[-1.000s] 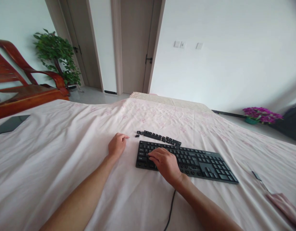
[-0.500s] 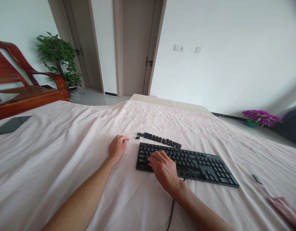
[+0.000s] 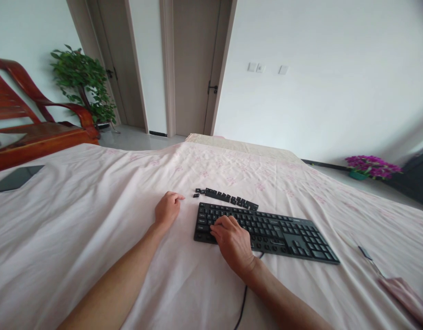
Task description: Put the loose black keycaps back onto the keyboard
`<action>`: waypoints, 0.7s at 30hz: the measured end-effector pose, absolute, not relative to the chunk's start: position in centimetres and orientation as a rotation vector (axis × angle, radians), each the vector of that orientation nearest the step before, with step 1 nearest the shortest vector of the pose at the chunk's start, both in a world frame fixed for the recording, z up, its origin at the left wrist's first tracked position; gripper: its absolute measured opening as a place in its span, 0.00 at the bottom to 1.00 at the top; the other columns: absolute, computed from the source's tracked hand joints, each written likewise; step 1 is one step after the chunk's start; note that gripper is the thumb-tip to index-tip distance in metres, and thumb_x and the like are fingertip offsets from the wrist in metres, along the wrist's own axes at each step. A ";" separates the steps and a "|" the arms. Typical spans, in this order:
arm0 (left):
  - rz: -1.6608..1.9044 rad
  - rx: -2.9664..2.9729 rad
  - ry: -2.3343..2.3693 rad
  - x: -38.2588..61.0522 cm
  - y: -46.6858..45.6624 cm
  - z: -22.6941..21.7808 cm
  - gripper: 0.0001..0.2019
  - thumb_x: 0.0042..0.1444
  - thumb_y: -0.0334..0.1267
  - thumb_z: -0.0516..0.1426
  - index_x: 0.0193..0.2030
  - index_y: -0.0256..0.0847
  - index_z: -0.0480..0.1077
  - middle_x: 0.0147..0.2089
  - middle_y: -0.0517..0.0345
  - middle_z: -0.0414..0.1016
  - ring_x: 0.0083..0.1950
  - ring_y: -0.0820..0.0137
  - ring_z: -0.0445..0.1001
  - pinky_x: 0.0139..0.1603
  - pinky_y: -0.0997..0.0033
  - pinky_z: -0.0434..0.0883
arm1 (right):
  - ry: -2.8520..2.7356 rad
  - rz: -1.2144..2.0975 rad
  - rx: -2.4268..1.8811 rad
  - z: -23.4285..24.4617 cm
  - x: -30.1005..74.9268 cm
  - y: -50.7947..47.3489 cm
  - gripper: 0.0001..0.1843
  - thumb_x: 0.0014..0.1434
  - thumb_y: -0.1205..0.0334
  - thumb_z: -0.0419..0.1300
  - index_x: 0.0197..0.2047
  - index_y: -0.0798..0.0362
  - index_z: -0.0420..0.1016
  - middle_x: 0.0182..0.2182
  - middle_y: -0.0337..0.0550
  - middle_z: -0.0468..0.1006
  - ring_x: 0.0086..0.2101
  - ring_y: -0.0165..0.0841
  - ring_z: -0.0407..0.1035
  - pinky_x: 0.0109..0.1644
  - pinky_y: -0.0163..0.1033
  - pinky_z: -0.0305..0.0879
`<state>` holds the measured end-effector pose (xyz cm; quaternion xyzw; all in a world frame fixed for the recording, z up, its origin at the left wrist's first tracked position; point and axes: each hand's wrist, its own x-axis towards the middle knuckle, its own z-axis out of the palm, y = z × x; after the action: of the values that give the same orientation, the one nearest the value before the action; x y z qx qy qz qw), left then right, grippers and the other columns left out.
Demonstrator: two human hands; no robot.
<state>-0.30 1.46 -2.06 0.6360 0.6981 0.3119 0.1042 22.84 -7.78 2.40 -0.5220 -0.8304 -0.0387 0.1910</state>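
Note:
On the pink flowered cloth lies a black keyboard (image 3: 266, 231), slightly angled, with several bare switch posts along its near row. My right hand (image 3: 232, 240) is over its left part, fingers bent and pinched together at a keycap near the left end of the lower rows; the fingertips partly cover that keycap. My left hand (image 3: 167, 211) rests on the cloth left of the keyboard, holding nothing, one finger stretched toward the loose keys. Those loose black keycaps (image 3: 218, 195), among them the long space bar, lie in a line behind the keyboard.
A black cable (image 3: 244, 302) runs from the keyboard toward me. To the right lie a slim tool (image 3: 365, 254) and a pink cloth piece (image 3: 402, 293). A dark flat tablet-like object (image 3: 17, 178) is at the far left. Beyond stand a wooden bench (image 3: 42, 123) and a potted plant (image 3: 82, 78).
The view has shifted very slightly. My right hand stays at almost the same spot on the keyboard, and my left hand has not visibly moved.

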 end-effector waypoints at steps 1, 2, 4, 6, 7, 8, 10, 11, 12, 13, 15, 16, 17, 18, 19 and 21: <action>0.914 1.872 2.061 -0.3 1.4 -2.0 0.16 0.55 0.29 0.49 0.39 0.49 0.77 0.49 0.62 0.74 0.48 0.71 0.72 0.50 0.74 0.66 | -2.329 -0.110 -1.468 2.4 22.8 -7.8 0.07 0.61 0.60 0.59 0.34 0.44 0.78 0.36 0.38 0.75 0.37 0.31 0.65 0.30 0.34 0.57; 0.909 1.870 2.063 -0.2 1.4 -1.9 0.16 0.55 0.29 0.49 0.40 0.49 0.77 0.49 0.62 0.74 0.48 0.71 0.72 0.49 0.74 0.66 | -2.330 -0.112 -1.468 2.4 22.8 -7.8 0.07 0.61 0.59 0.59 0.33 0.44 0.78 0.36 0.38 0.75 0.37 0.31 0.65 0.30 0.34 0.57; 0.902 1.867 2.064 -0.2 1.3 -1.8 0.17 0.55 0.28 0.49 0.40 0.49 0.77 0.49 0.62 0.74 0.48 0.71 0.72 0.49 0.75 0.66 | -2.341 -0.122 -1.466 2.4 22.7 -7.9 0.08 0.61 0.59 0.58 0.32 0.45 0.78 0.36 0.40 0.75 0.37 0.32 0.65 0.30 0.34 0.57; 0.901 1.869 2.064 -0.2 1.2 -1.6 0.17 0.55 0.28 0.49 0.40 0.49 0.77 0.49 0.62 0.74 0.48 0.71 0.72 0.48 0.75 0.67 | -2.357 -0.143 -1.473 2.5 22.7 -8.0 0.09 0.62 0.59 0.57 0.33 0.45 0.77 0.36 0.40 0.75 0.37 0.33 0.64 0.30 0.35 0.57; 0.903 1.870 2.065 -0.1 1.1 -1.6 0.17 0.55 0.28 0.49 0.40 0.49 0.77 0.49 0.62 0.74 0.48 0.71 0.72 0.47 0.75 0.67 | -2.366 -0.156 -1.479 2.5 22.7 -8.1 0.09 0.63 0.59 0.56 0.33 0.45 0.77 0.36 0.40 0.75 0.38 0.33 0.64 0.30 0.35 0.57; 0.905 1.870 2.066 -0.1 1.1 -1.5 0.17 0.56 0.28 0.49 0.40 0.49 0.77 0.50 0.62 0.74 0.48 0.71 0.72 0.47 0.75 0.67 | -2.375 -0.169 -1.486 2.5 22.7 -8.3 0.10 0.63 0.59 0.55 0.33 0.45 0.76 0.37 0.41 0.75 0.38 0.33 0.64 0.30 0.35 0.57; 0.901 1.870 2.067 -0.1 1.0 -1.4 0.17 0.55 0.28 0.49 0.40 0.49 0.77 0.50 0.62 0.74 0.48 0.71 0.72 0.47 0.75 0.67 | -2.399 -0.199 -1.489 2.6 22.7 -8.7 0.09 0.63 0.62 0.54 0.36 0.45 0.75 0.38 0.41 0.75 0.39 0.34 0.63 0.31 0.36 0.57; 0.897 1.870 2.066 -0.1 1.0 -1.4 0.17 0.55 0.28 0.49 0.40 0.49 0.77 0.49 0.62 0.74 0.48 0.71 0.72 0.48 0.75 0.67 | -2.412 -0.211 -1.485 2.6 22.7 -8.9 0.08 0.63 0.63 0.54 0.37 0.45 0.75 0.40 0.41 0.74 0.39 0.34 0.63 0.32 0.37 0.58; 0.895 1.870 2.065 -0.1 1.0 -1.4 0.16 0.55 0.28 0.49 0.40 0.48 0.77 0.49 0.62 0.74 0.48 0.71 0.72 0.48 0.75 0.66 | -2.426 -0.220 -1.480 2.7 22.7 -9.1 0.08 0.62 0.65 0.55 0.39 0.45 0.75 0.41 0.42 0.74 0.40 0.35 0.62 0.34 0.38 0.59; 0.894 1.872 2.063 -0.1 0.9 -1.4 0.16 0.55 0.28 0.49 0.40 0.48 0.77 0.49 0.62 0.74 0.48 0.72 0.72 0.48 0.75 0.66 | -2.437 -0.225 -1.476 2.7 22.7 -9.3 0.09 0.61 0.66 0.55 0.41 0.45 0.75 0.41 0.43 0.74 0.40 0.35 0.62 0.36 0.38 0.59; 0.895 1.877 2.060 -0.1 0.9 -1.4 0.16 0.55 0.28 0.49 0.39 0.48 0.76 0.49 0.63 0.74 0.48 0.72 0.72 0.48 0.75 0.66 | -2.450 -0.219 -1.476 2.7 22.6 -9.7 0.11 0.60 0.67 0.56 0.43 0.45 0.75 0.42 0.44 0.73 0.41 0.36 0.62 0.40 0.40 0.59; 0.897 1.881 2.058 -0.1 1.0 -1.4 0.16 0.55 0.28 0.49 0.39 0.48 0.76 0.49 0.62 0.74 0.48 0.72 0.72 0.48 0.75 0.67 | -2.455 -0.212 -1.479 2.8 22.5 -9.8 0.12 0.59 0.68 0.56 0.43 0.45 0.75 0.42 0.44 0.73 0.41 0.37 0.62 0.41 0.41 0.59; 0.901 1.886 2.056 -0.1 1.0 -1.4 0.16 0.55 0.28 0.49 0.39 0.48 0.76 0.49 0.62 0.74 0.48 0.72 0.72 0.48 0.75 0.67 | -2.461 -0.205 -1.481 2.9 22.5 -9.9 0.11 0.59 0.68 0.56 0.43 0.46 0.75 0.41 0.44 0.73 0.41 0.37 0.62 0.41 0.42 0.59; 0.904 1.891 2.053 -0.1 1.0 -1.5 0.16 0.55 0.28 0.49 0.39 0.48 0.76 0.49 0.62 0.74 0.48 0.71 0.72 0.48 0.75 0.67 | -2.471 -0.196 -1.477 3.2 22.5 -9.8 0.11 0.59 0.68 0.55 0.41 0.46 0.76 0.40 0.44 0.74 0.40 0.37 0.62 0.41 0.42 0.58; 0.908 1.895 2.050 -0.1 1.1 -1.6 0.16 0.55 0.28 0.49 0.38 0.48 0.76 0.49 0.63 0.74 0.48 0.71 0.72 0.49 0.75 0.67 | -2.491 -0.179 -1.460 3.5 22.6 -9.5 0.10 0.59 0.68 0.56 0.39 0.46 0.77 0.39 0.44 0.74 0.40 0.37 0.62 0.41 0.42 0.58; 0.912 1.898 2.045 -0.2 1.2 -1.7 0.16 0.55 0.28 0.49 0.38 0.48 0.76 0.49 0.62 0.74 0.48 0.71 0.72 0.49 0.74 0.66 | -2.518 -0.119 -1.403 4.5 23.1 -8.5 0.10 0.58 0.66 0.56 0.35 0.45 0.79 0.40 0.43 0.74 0.40 0.37 0.63 0.42 0.42 0.59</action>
<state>-0.17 1.24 -1.73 0.6431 0.6930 0.3092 0.1029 23.05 -8.46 4.52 -0.4822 -0.8657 -0.0410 0.1280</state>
